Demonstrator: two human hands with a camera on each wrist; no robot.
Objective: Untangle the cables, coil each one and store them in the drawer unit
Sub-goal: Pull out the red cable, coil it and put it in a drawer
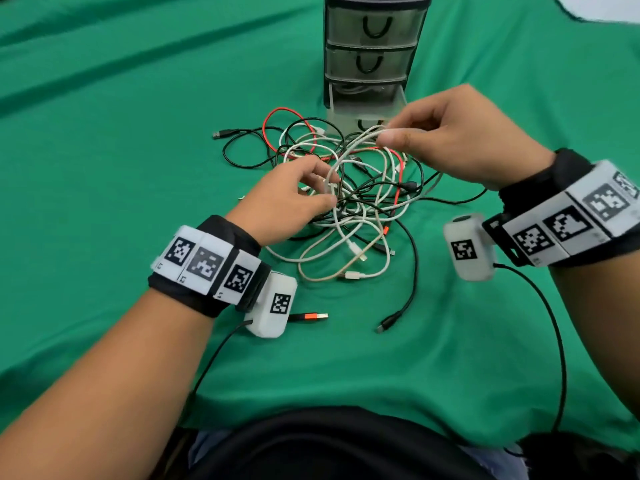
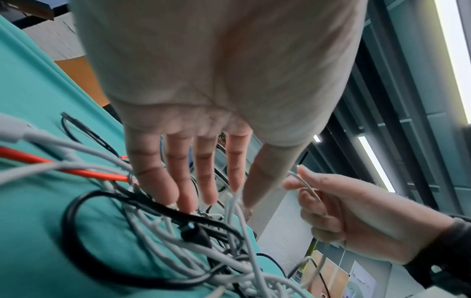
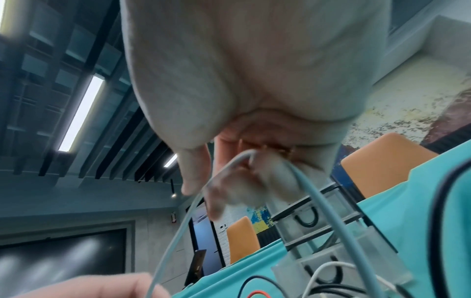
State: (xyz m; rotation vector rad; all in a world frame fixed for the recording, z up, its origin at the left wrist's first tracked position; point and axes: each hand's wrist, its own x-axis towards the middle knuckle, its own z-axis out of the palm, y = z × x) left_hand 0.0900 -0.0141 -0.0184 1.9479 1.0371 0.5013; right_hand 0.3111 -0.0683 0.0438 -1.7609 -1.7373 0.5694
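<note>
A tangle of white, black and red cables (image 1: 360, 209) lies on the green cloth in front of the drawer unit (image 1: 374, 64). The unit's bottom drawer (image 1: 367, 105) is pulled out, with a white cable inside. My right hand (image 1: 384, 133) is raised over the far side of the tangle and pinches a loop of a white cable (image 1: 341, 159) between thumb and fingers. This cable (image 3: 178, 227) runs down to my left hand (image 1: 327, 188). There the thumb and forefinger pinch it (image 2: 237, 195) low over the pile, with the other fingers straight.
Loose plug ends stick out of the pile: a black USB plug (image 1: 218, 134) at the far left, a red one (image 1: 311, 317) by my left wrist, a black one (image 1: 384, 325) near the front. The wrist cameras' black leads (image 1: 554, 341) trail to the table's front edge.
</note>
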